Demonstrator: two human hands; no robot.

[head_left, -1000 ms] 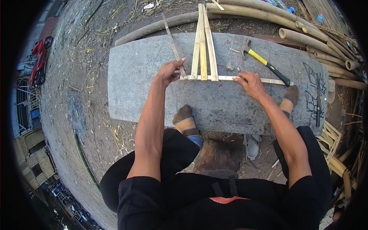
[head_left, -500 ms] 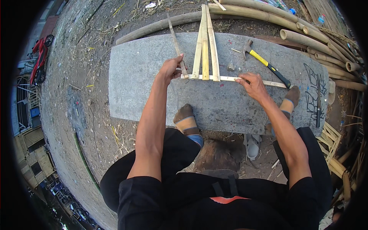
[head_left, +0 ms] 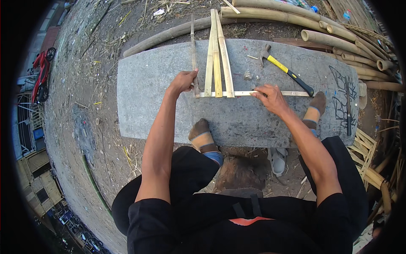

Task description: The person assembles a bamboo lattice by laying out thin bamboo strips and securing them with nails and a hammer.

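Across the grey slab (head_left: 156, 114) lies a thin pale bamboo crosspiece (head_left: 287, 93). Several longer bamboo strips (head_left: 217, 63) meet it at their near ends and run away from me, drawing together at the far end. My left hand (head_left: 185, 81) pinches a separate, darker bamboo strip (head_left: 193, 42), whose near end rests at the crosspiece's left end. Closed over the crosspiece, right of the strips, is my right hand (head_left: 270, 97). Beyond that hand a claw hammer (head_left: 284, 67) with a yellow and black handle lies on the slab, its handle end close to the crosspiece.
Thick bamboo poles (head_left: 287, 19) are piled along the far and right sides. A dark slim tool (head_left: 349, 112) lies at the slab's right end. My socked feet (head_left: 201, 131) rest on the slab. A woven bamboo frame (head_left: 363, 148) stands at the lower right.
The darker strip has swung from slanting to nearly straight, in line away from me. The strips and crosspiece appear slightly lower and further left in view. Both hands keep their grips.
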